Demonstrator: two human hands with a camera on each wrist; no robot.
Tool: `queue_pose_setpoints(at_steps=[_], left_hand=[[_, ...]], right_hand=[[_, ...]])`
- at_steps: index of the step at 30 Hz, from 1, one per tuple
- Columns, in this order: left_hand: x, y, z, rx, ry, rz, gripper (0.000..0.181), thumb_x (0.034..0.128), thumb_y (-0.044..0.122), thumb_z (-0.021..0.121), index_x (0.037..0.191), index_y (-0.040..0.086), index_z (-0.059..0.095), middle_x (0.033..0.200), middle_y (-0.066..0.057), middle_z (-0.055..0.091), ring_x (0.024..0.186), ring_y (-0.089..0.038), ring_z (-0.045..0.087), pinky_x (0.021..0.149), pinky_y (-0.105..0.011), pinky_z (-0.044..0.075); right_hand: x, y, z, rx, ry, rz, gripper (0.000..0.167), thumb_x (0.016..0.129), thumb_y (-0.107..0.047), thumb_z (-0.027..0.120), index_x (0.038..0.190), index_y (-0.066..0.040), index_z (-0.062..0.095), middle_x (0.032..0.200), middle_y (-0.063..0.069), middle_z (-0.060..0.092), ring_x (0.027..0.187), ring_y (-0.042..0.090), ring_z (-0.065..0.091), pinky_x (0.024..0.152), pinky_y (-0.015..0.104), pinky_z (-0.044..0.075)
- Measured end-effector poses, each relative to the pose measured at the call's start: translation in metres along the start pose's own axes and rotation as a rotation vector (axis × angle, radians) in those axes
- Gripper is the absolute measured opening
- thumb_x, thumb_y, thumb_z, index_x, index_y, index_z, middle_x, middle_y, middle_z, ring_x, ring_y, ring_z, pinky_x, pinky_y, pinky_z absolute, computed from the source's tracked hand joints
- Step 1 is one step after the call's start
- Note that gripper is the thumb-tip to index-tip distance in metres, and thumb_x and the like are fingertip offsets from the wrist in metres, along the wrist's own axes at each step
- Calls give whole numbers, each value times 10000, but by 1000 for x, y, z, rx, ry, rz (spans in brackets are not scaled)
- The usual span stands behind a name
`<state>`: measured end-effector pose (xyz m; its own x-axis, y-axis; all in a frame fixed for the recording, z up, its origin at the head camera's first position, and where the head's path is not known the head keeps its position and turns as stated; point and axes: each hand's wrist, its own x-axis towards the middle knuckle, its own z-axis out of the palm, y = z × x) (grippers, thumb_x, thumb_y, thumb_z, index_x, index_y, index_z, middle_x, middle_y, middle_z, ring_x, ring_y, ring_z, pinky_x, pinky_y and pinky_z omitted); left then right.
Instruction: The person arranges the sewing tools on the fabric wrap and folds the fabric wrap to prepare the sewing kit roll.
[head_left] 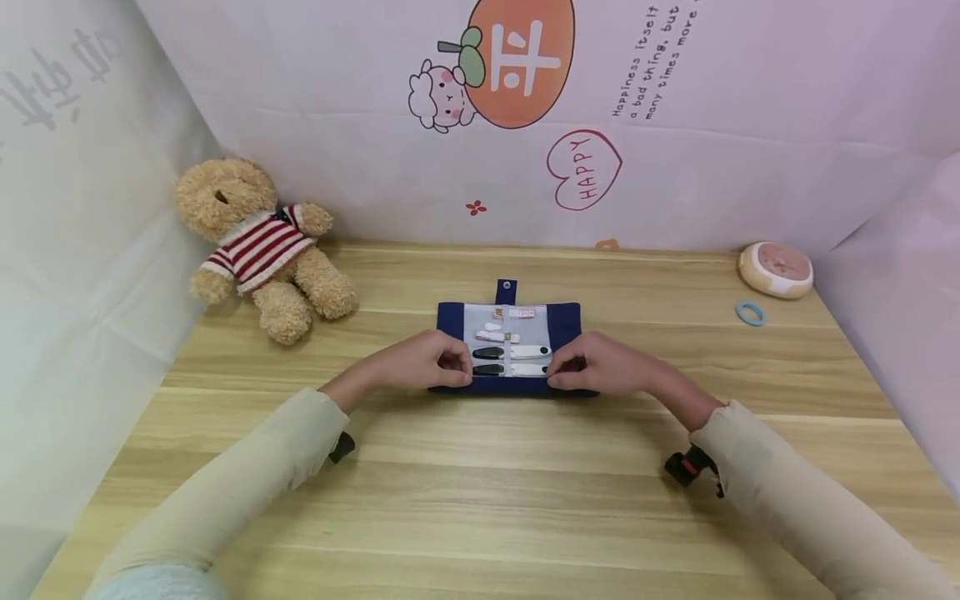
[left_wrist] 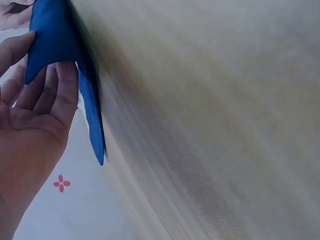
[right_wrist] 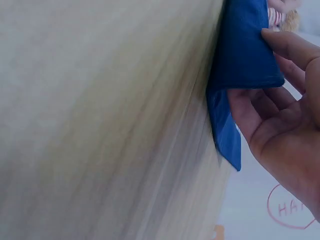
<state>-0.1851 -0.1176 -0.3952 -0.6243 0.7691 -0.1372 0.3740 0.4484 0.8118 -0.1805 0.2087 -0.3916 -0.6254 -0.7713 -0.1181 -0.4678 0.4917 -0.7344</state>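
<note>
A navy fabric tool case (head_left: 565, 317) lies spread on the table in the head view, its pale lining up and its snap strap (head_left: 506, 292) pointing to the back. An elastic band inside holds two slim black-and-white tools (head_left: 525, 352) and smaller pinkish pieces (head_left: 514, 313), their exact kind too small to tell. My left hand (head_left: 420, 360) pinches the case's near left corner between thumb and fingers. At the near right corner my right hand (head_left: 611, 364) grips likewise. Both wrist views show the near edge of the blue cloth (left_wrist: 55, 37) raised and bent over the fingers.
A teddy bear (head_left: 258, 250) in a striped sweater leans at the back left. At the back right are a round pink-topped object (head_left: 777, 269) and a light-blue ring (head_left: 750, 313). White printed cloth (head_left: 360, 167) walls the wooden table (head_left: 480, 500) at the back and sides.
</note>
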Motion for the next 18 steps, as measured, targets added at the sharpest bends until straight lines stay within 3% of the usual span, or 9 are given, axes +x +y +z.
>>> queue_pose_setpoints(at_steps=[6, 11, 15, 18], left_hand=[[7, -3, -7, 42, 86, -4, 85, 983, 105, 676, 904, 103, 706, 840, 11, 664, 757, -148, 579, 699, -290, 502], [13, -2, -7, 169, 169, -13, 32, 971, 115, 698, 971, 92, 720, 911, 7, 675, 818, -151, 588, 752, -308, 508], [15, 6, -2, 331, 209, 45, 135, 957, 108, 709, 1085, 80, 744, 1072, -11, 686, 975, -172, 593, 876, -353, 489], [16, 14, 2, 384, 212, 100, 178, 960, 117, 705, 1130, 87, 750, 1140, -15, 675, 1070, -184, 571, 955, -379, 461]], right_hand=[[8, 4, -10, 85, 35, 70, 132, 989, -141, 676, 1014, -71, 784, 834, -10, 669, 715, 157, 544, 651, 279, 474], [15, 8, -16, 136, 70, 153, 165, 1000, -140, 661, 1055, -38, 779, 968, 43, 719, 829, 190, 585, 740, 302, 504], [19, 12, -16, 149, 86, 205, 168, 996, -137, 668, 1064, -38, 785, 1007, 53, 735, 872, 201, 609, 777, 320, 515], [22, 13, -16, 153, 92, 223, 163, 987, -140, 680, 1049, -35, 789, 975, 51, 735, 843, 203, 593, 757, 322, 502]])
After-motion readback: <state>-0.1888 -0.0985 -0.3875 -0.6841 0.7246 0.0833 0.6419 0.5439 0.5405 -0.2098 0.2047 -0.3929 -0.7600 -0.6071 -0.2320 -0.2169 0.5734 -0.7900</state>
